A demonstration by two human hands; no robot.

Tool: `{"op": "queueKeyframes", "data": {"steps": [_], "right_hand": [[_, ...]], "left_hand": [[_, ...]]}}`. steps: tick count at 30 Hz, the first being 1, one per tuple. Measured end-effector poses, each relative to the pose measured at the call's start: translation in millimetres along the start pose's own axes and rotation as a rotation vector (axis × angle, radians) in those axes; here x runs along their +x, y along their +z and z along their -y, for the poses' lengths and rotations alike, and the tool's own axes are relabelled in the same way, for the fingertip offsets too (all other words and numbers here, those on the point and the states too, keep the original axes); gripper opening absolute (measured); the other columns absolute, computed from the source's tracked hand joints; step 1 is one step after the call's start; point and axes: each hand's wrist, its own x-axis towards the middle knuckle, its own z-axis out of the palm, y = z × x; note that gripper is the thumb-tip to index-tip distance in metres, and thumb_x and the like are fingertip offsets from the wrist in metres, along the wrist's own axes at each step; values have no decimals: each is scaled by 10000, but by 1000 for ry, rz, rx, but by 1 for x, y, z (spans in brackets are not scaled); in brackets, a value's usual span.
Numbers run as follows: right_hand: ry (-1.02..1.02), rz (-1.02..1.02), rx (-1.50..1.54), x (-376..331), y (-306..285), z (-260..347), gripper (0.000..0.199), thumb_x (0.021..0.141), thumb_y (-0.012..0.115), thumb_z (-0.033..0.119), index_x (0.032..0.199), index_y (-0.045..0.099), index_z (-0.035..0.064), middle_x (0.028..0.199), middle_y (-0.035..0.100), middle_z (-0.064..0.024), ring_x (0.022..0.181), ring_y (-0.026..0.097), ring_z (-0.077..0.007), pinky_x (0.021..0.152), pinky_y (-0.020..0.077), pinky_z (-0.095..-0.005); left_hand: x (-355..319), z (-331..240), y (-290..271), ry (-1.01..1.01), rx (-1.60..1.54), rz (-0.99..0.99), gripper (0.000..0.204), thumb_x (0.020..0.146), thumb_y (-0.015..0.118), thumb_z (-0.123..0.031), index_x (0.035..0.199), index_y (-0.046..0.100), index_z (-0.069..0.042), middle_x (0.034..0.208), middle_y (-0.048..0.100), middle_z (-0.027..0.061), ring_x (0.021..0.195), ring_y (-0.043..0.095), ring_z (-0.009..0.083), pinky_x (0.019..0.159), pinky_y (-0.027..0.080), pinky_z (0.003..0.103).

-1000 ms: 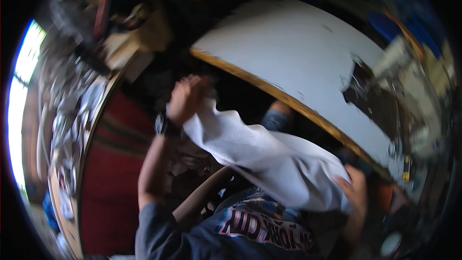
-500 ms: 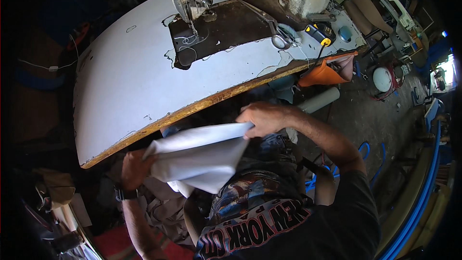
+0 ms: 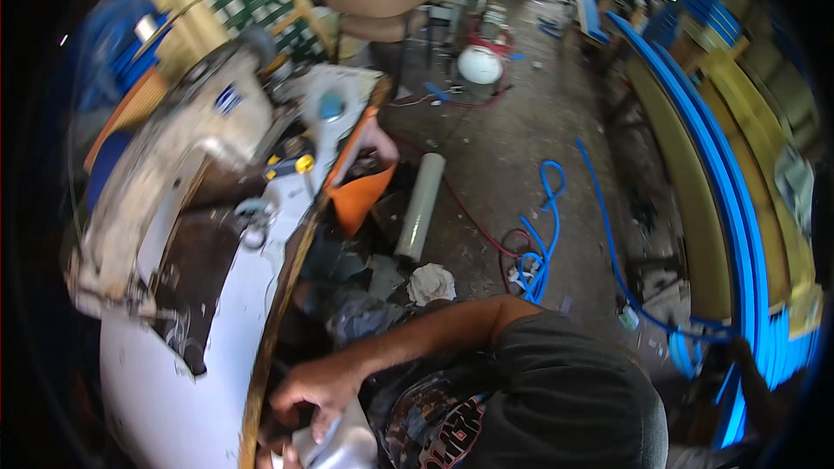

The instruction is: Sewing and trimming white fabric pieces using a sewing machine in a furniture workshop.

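A smooth white sheet of fabric or vinyl [image 3: 346, 445] is bunched low in front of me, below the sewing table's worn wooden edge. My right hand [image 3: 320, 393] is closed on its upper part, fingers bent over it. Only some fingers of my left hand [image 3: 285, 457] show at the bottom edge of the picture, gripping the sheet's near end; the rest is cut off. To the left stands the white sewing table [image 3: 165, 399], bearing an old, chipped sewing machine [image 3: 221, 113]. Scissors [image 3: 254, 230] and a yellow-and-black tape measure [image 3: 291, 163] lie on the table.
An orange pouch [image 3: 354, 207] hangs from the table edge. Beside it a pale roll [image 3: 421, 208] and a crumpled cloth [image 3: 431, 283] are on the floor. Blue tubing [image 3: 546, 247] and a red hose [image 3: 469, 224] curl there too. Long blue strips [image 3: 721, 182] run along the right.
My view has swung to the right, so the table now sits at the left. The sheet, stretched between both hands before, is now bunched with my hands closer together.
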Motion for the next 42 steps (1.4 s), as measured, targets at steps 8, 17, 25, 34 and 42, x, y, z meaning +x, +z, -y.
{"op": "queueKeyframes", "data": {"steps": [8,17,25,34,42], "right_hand": [[130,166,-338,-46,45,-26,359,892,766,311,911,620,-16,825,664,-272,844,661,-489,715,494,-544],[-185,-102,-241,-29,50,30,369,941,653,119,1286,554,31,949,703,-217,896,676,-452,767,506,-536],[-60,343,-384,-33,37,68,307,1047,580,223,1271,682,40,1205,671,-201,1010,671,-409,839,533,-497],[-113,221,-441,-33,1,62,345,893,607,51,1218,724,48,932,727,-187,917,676,-402,797,528,-507],[-387,232,-198,20,-56,166,133,889,769,131,1002,758,61,971,684,-107,913,656,-339,817,533,-455]], "left_hand": [[5,72,-64,313,-242,-362,152,1008,683,-144,983,639,0,974,700,162,847,654,249,730,556,343],[45,78,-85,404,-249,-552,247,996,705,-224,1073,620,-6,1045,674,158,898,651,254,775,551,360],[58,74,-107,450,-230,-702,352,985,725,-295,1153,603,-11,1108,652,154,943,647,259,815,547,375],[50,61,-111,469,-210,-916,478,972,747,-375,1243,583,-16,1179,626,149,994,644,264,859,541,392],[10,33,-107,276,59,-1229,345,977,692,-232,1224,626,-1,1194,650,131,1039,639,233,902,530,374]]}}
